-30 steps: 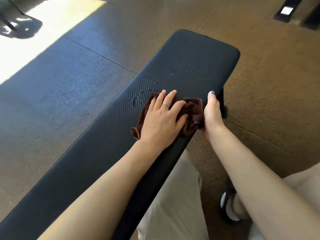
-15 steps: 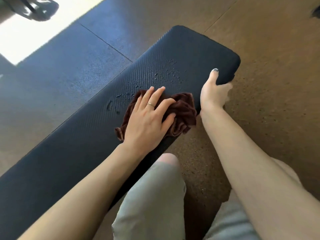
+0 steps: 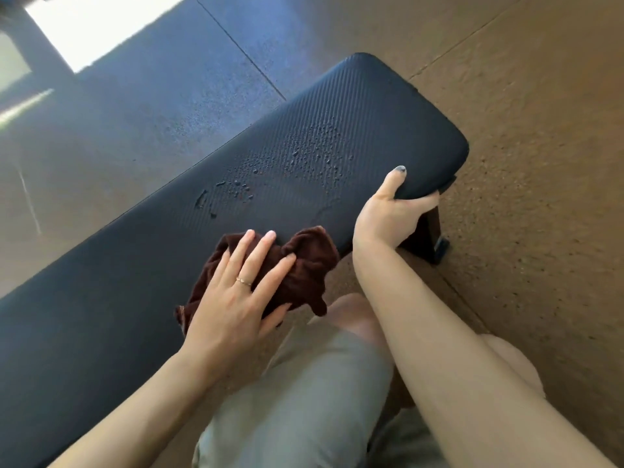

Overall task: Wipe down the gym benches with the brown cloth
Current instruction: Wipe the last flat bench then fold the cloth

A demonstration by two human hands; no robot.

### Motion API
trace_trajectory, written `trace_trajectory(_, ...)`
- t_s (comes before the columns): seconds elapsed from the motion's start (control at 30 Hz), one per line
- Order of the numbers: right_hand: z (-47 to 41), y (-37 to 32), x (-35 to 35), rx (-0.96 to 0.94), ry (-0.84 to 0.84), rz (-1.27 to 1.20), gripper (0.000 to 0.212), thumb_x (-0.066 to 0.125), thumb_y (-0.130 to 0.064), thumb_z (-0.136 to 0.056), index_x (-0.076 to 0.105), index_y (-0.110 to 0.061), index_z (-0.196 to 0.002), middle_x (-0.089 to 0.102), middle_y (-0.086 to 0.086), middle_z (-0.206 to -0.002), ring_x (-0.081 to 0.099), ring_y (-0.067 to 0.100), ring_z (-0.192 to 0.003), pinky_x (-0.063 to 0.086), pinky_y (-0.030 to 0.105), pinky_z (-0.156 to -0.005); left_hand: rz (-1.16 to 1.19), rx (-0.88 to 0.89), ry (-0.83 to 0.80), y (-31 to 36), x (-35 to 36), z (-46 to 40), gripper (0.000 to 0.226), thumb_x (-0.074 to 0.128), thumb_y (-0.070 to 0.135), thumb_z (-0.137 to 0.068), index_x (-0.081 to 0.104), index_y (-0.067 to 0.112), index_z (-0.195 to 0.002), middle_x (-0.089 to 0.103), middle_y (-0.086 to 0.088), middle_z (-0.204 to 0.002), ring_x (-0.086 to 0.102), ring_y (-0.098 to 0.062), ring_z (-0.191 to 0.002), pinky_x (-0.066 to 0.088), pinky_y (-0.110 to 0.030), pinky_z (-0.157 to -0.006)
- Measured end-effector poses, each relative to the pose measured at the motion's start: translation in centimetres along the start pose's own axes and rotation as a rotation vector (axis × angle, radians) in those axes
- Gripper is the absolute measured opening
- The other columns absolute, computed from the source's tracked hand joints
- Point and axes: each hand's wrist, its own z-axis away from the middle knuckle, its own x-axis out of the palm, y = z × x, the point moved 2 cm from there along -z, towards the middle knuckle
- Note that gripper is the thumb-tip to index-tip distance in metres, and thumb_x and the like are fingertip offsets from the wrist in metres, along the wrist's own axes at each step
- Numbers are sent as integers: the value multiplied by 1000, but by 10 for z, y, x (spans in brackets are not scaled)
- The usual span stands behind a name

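Fingers point(image 3: 251, 255) flat on cloth point(image 3: 304, 265), droplets point(image 3: 304, 160) ahead

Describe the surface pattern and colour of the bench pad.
Black, with fine ribbed lines running across the bench pad, speckled with water droplets; seen in the head view.

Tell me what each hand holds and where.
Right hand grips the bench at its near edge by the end. Left hand presses flat on the brown cloth, gripping nothing.

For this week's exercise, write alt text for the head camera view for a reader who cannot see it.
A left hand presses a brown cloth flat on a black gym bench, while the right hand grips the bench's near edge. Water droplets sit unwiped beyond the cloth.
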Motion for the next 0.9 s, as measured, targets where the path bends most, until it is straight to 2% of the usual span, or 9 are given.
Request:
trace_trajectory(0.07,-2,4,2,6,-10,4,71,54,-45,-104,20,-14,-160,51,10,-150,61,28,-126,42,1,-59,-9,9,7,5,0,-8,58,50,47,-101,50,17,-150,30,-17,-165,22,-41,-154,31,-63,-117)
trace_trajectory(0.13,-5,7,1,4,-19,14,71,53,-44,-105,19,-14,-160,50,10,-149,61,27,-125,45,7,-63,-7,35,26,12,2,-17,58,50,46,-101,50,15,-150,32,-19,-164,24,-43,-154,32,-64,-116)
trace_trajectory(0.27,-16,13,-5,37,-118,-40,64,45,-45,-108,16,-20,-159,46,8,-150,57,22,-115,43,8,-68,12,104,95,36,11,-73,59,47,46,-100,49,15,-151,32,-19,-164,25,-44,-153,27,-61,-120)
trace_trajectory(0.33,-25,11,-15,108,-137,-136,54,44,-49,-106,24,-27,-151,48,7,-148,58,21,-115,54,24,-86,36,149,105,44,12,-101,61,52,45,-97,49,18,-151,32,-17,-165,24,-43,-153,25,-59,-121)
trace_trajectory(0.37,-30,10,-19,145,-135,-170,49,45,-51,-105,28,-29,-145,50,8,-144,60,24,-117,56,36,-96,49,165,103,46,12,-112,62,53,45,-95,50,19,-151,33,-16,-164,24,-43,-153,25,-59,-121)
trace_trajectory(0.43,-35,7,-23,183,-131,-157,47,45,-55,-103,32,-31,-141,52,7,-141,60,27,-118,53,47,-104,91,189,88,48,10,-123,62,52,46,-95,50,20,-151,33,-14,-164,24,-41,-154,25,-57,-122)
trace_trajectory(0.57,-35,6,-25,185,-125,-92,50,42,-64,-102,34,-32,-140,52,3,-136,60,27,-114,54,49,-102,126,261,54,24,-1,-80,58,51,46,-101,45,24,-154,23,-8,-169,12,-34,-158,15,-51,-128)
trace_trajectory(0.7,-29,6,-21,169,-92,-83,50,41,-63,-103,36,-31,-142,50,0,-140,55,25,-120,48,48,-109,131,300,24,-25,-3,-10,59,54,45,-100,44,26,-155,19,-6,-171,8,-31,-159,16,-51,-127)
trace_trajectory(0.9,-24,1,-19,124,-79,-42,55,41,-61,-104,32,-29,-148,47,-1,-141,52,22,-121,47,46,-110,113,334,17,2,2,-64,61,53,47,-97,45,26,-154,27,-9,-168,17,-37,-157,22,-56,-124)
